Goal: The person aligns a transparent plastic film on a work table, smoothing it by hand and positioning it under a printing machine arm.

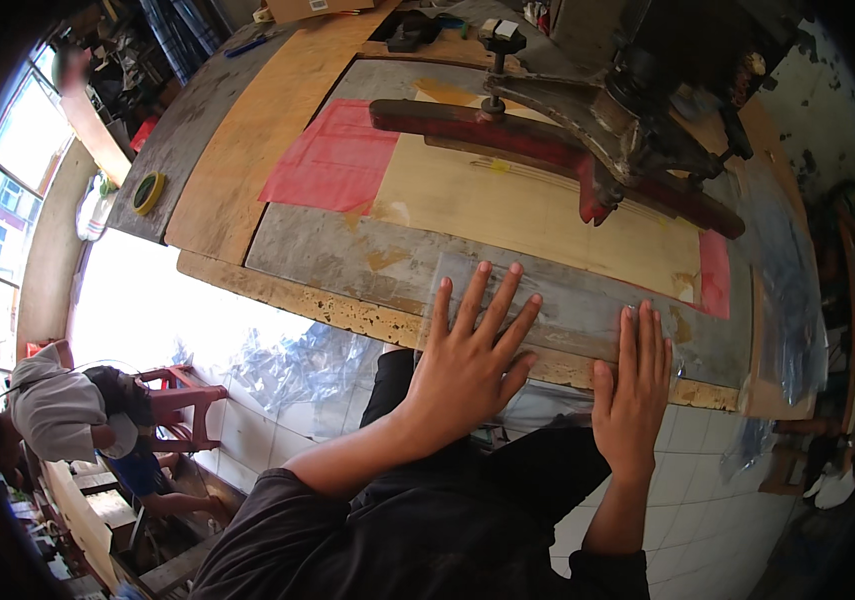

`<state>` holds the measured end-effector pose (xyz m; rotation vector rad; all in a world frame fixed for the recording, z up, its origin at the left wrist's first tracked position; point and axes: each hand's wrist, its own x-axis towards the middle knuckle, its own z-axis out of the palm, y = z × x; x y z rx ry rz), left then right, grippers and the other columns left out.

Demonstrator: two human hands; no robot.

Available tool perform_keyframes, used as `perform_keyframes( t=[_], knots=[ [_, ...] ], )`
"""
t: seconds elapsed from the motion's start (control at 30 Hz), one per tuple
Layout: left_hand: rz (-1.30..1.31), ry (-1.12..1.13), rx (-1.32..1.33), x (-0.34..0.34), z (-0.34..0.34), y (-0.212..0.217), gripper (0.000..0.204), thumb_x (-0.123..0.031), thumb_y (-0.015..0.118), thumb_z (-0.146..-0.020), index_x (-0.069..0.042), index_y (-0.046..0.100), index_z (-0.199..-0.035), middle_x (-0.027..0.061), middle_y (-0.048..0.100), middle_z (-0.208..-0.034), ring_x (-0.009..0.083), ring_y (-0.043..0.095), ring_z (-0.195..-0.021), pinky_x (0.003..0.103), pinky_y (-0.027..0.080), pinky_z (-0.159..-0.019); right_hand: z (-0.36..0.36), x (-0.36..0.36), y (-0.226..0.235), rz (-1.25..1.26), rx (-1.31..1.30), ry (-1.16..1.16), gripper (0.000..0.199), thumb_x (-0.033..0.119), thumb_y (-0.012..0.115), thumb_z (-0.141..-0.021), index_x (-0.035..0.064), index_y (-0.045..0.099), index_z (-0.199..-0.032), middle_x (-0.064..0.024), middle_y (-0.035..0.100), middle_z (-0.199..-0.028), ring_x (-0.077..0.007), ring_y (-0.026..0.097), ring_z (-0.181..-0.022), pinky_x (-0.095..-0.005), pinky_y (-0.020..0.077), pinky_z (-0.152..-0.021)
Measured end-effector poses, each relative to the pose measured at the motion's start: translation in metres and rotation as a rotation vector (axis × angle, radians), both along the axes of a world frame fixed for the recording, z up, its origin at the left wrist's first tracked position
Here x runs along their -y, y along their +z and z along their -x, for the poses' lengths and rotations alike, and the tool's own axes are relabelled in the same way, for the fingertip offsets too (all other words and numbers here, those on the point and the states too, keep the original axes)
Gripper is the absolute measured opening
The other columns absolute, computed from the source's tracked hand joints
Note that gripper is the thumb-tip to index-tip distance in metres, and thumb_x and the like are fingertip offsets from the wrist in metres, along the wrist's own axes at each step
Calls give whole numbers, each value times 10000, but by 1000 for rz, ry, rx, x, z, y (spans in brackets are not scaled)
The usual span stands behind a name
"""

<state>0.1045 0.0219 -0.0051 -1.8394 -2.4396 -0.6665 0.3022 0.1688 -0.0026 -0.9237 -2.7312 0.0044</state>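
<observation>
A clear plastic sheet [567, 310] lies flat at the front edge of the grey worktop [297, 250]. My left hand [467, 360] rests palm down on its left part, with the fingers spread. Along its right end lies my right hand [631, 385], fingers stretched and thumb apart. Neither hand grips anything. Just beyond the sheet is a long cream panel [537, 215] taped to the worktop, with a pink-red strip [332, 155] at its left end and a narrower one [714, 275] at its right.
A heavy metal press arm with a long red bar [537, 145] spans above the panel. A yellow tape roll [148, 193] lies at the far left. Loose clear plastic [297, 365] is on the floor, near a red stool [187, 400]. Another person [67, 400] sits at lower left.
</observation>
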Motion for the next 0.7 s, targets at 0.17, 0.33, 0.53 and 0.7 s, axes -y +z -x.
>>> perform_keyframes(
  t=[0.17,0.33,0.53,0.7],
  knots=[
    [-1,-8,3,1,1,2,631,-405,620,-1058,-125,499,-1611,187,301,-1760,461,224,-1632,717,181,-1267,-1,0,-1,-4,-14,1,625,368,483,-1126,59,407,-1664,-185,378,-1725,-391,346,-1603,-596,280,-1296],
    [-18,-13,-13,1,0,-2,628,-415,613,-1064,-120,506,-1607,189,304,-1757,468,228,-1629,725,196,-1259,-2,1,-4,5,-34,-10,618,384,483,-1130,88,413,-1669,-173,383,-1725,-383,349,-1603,-597,277,-1294],
    [-49,-2,-56,1,0,-5,628,-427,612,-1060,-116,521,-1597,195,322,-1747,472,243,-1622,727,212,-1252,-2,0,-4,-10,-56,20,570,391,493,-1135,142,478,-1647,-181,388,-1722,-389,356,-1597,-598,286,-1283],
    [-85,0,-127,1,-2,-7,631,-439,602,-1061,-119,521,-1599,195,331,-1743,472,270,-1611,724,228,-1248,-4,-1,-3,-19,-109,27,553,370,535,-1123,158,504,-1632,-184,396,-1715,-391,365,-1590,-599,285,-1282]
  ],
)
